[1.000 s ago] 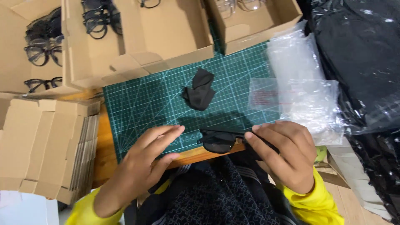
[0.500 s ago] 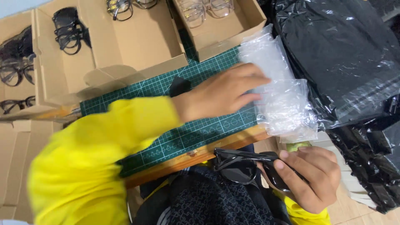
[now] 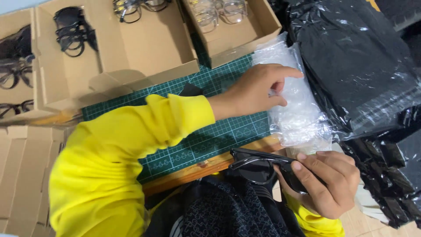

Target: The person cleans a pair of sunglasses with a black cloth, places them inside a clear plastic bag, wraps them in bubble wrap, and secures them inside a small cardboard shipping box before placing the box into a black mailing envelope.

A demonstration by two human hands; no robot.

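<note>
We hold black sunglasses (image 3: 263, 166) in right hand (image 3: 326, 182), grip clenched on frame, low over desk (image 3: 193, 173) edge. Left hand (image 3: 258, 90) pinches clear bag stack (image 3: 296, 105). Risk, we judge: slippery bags slide, several lift together; sunglasses held one-handed may slip.

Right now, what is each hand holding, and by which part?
The right hand holds black sunglasses by the right end of the frame, near the hinge. The left hand pinches the top clear plastic bag at its left edge.
</note>
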